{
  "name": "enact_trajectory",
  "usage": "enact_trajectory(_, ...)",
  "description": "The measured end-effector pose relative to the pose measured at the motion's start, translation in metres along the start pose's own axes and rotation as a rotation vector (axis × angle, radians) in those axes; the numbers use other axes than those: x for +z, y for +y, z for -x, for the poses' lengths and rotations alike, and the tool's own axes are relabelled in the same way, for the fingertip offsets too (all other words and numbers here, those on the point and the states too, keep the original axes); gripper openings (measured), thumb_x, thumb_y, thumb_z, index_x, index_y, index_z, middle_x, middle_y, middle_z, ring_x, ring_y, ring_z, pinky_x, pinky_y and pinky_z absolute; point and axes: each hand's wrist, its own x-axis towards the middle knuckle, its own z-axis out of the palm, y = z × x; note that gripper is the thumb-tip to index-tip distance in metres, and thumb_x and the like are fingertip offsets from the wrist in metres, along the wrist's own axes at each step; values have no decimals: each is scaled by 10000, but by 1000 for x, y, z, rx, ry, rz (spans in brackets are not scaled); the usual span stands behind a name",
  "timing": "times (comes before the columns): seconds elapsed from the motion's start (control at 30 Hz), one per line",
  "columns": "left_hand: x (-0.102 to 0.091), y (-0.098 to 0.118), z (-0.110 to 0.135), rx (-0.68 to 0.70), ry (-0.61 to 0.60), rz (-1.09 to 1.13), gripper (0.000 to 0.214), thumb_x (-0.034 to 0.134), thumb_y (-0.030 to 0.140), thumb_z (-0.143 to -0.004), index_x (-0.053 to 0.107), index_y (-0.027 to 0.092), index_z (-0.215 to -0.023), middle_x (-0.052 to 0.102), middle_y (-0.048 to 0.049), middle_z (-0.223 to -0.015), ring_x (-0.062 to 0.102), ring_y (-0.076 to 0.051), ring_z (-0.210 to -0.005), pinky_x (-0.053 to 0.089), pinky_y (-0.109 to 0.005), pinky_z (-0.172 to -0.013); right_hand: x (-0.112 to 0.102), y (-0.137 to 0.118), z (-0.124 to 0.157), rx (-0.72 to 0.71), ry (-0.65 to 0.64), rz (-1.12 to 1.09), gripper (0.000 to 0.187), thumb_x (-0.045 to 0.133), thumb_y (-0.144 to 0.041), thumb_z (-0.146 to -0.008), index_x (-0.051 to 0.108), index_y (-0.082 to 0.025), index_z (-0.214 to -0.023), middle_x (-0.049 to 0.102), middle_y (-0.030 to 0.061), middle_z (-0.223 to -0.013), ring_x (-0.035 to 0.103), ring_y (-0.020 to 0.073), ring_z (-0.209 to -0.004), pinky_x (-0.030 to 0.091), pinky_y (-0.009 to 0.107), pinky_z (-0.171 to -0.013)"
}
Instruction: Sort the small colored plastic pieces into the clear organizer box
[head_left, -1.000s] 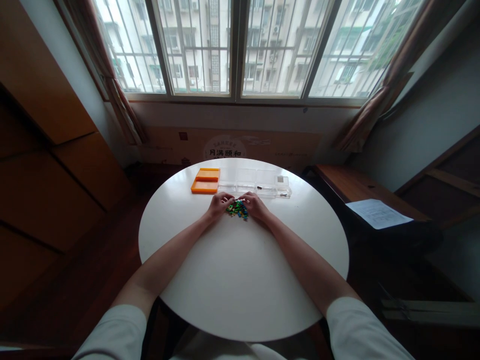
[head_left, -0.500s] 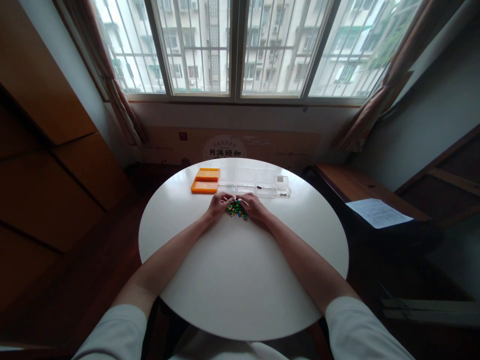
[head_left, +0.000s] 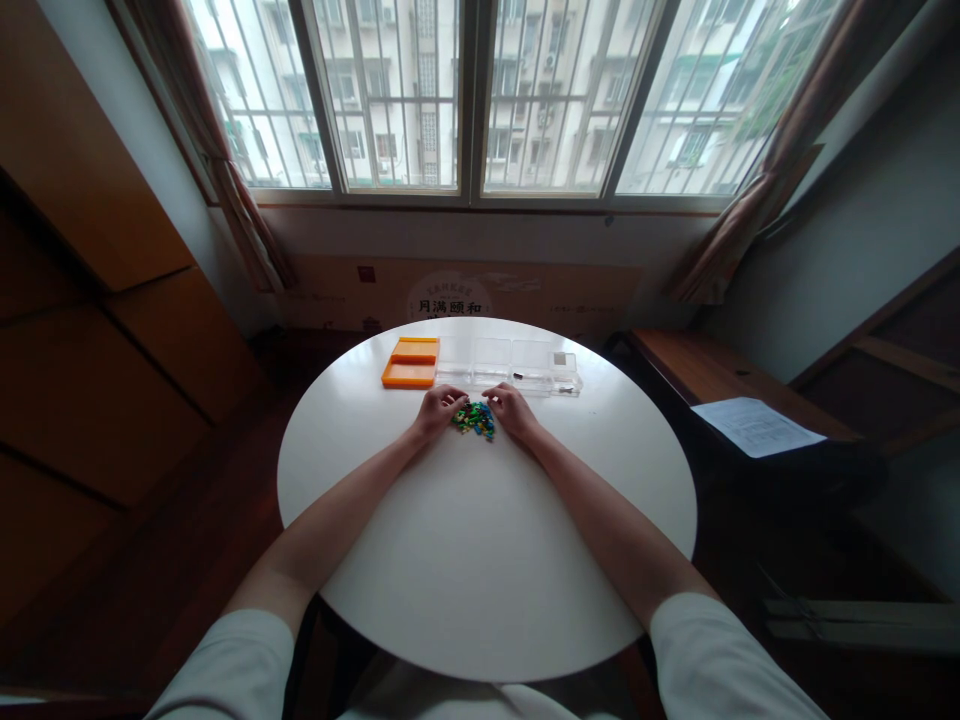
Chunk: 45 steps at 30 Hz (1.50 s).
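Observation:
A small heap of tiny green, blue, yellow and dark pieces [head_left: 474,421] lies on the white round table [head_left: 487,560]; their exact kind is too small to tell. My left hand [head_left: 436,409] rests at the heap's left edge, fingers curled with the tips together. At the upper right edge is my right hand [head_left: 513,408], its thumb and fingertips closed in a pinch. Whatever either pinch holds is too small to name. A narrow gap separates the two hands above the heap.
Behind my hands stand an open orange case [head_left: 409,373] and a row of clear plastic compartment boxes [head_left: 493,352]; a small dark piece [head_left: 518,376] is in one. To the right, a wooden bench [head_left: 675,365] bears a paper sheet [head_left: 757,425]. A barred window is ahead.
My right hand has drawn slightly right, away from my left, so the hands that were close together are now apart. More of the heap shows. My left hand stays nearly in place.

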Motion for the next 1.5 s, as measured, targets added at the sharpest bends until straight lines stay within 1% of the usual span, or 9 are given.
enact_trajectory(0.2,-1,1,0,-4,-3,-3,248,624,362,-735,679,125,-785,655,-55,-732,578,-122,-606,485,-246,-575,-2,-2,0,62,29,-124,237,524,-106,-753,700,-191,-889,620,55,-804,571,146,-668,467,311,-723)
enact_trajectory(0.27,-1,3,1,-1,-10,-2,254,625,370,-735,679,127,-789,656,-56,-739,578,-123,-612,489,-250,-585,-2,-2,-2,105,66,-275,213,556,-155,-742,688,-195,-905,628,40,-785,577,139,-651,479,308,-696)
enact_trajectory(0.37,-1,5,1,6,-25,2,263,631,382,-729,681,133,-795,655,-54,-749,572,-120,-610,492,-252,-585,-1,-4,-4,216,85,-614,233,646,-257,-686,668,-191,-907,638,24,-767,601,136,-644,501,294,-648)
enact_trajectory(0.47,-1,4,1,5,-26,3,274,640,393,-720,681,136,-806,647,-45,-734,562,-115,-597,489,-243,-568,-3,-11,-3,312,-4,-925,321,718,-310,-614,659,-174,-899,652,22,-755,621,138,-646,514,292,-644)
enact_trajectory(0.57,0,3,1,11,-29,-7,276,647,395,-714,681,139,-811,638,-37,-720,557,-110,-595,482,-233,-559,-7,-19,0,365,-99,-1067,363,754,-304,-571,663,-162,-892,672,30,-769,630,135,-671,514,283,-674)
enact_trajectory(0.77,-1,4,2,53,-80,-18,274,641,398,-724,684,140,-808,632,-42,-737,560,-110,-617,479,-233,-579,-14,-26,4,392,-157,-1109,390,789,-266,-530,670,-153,-883,692,43,-798,637,138,-695,513,275,-698)
enact_trajectory(0.97,-2,3,2,69,-107,-42,277,646,413,-721,691,152,-803,623,-32,-712,561,-114,-623,481,-244,-602,-11,-25,4,363,-156,-1089,394,796,-300,-531,671,-150,-873,697,46,-775,647,156,-700,517,292,-692)
enact_trajectory(1.23,-2,5,2,75,-102,-13,254,663,390,-714,692,148,-784,613,-28,-696,557,-107,-607,464,-232,-586,-12,-28,3,359,-158,-1049,340,795,-311,-528,684,-139,-800,695,46,-732,641,152,-668,508,273,-655)
enact_trajectory(1.5,-3,10,3,92,-111,-36,237,648,373,-734,701,148,-788,614,-30,-693,561,-111,-617,465,-234,-595,-11,-27,2,368,-163,-1046,329,792,-308,-540,690,-136,-802,694,45,-730,634,140,-659,498,255,-650)
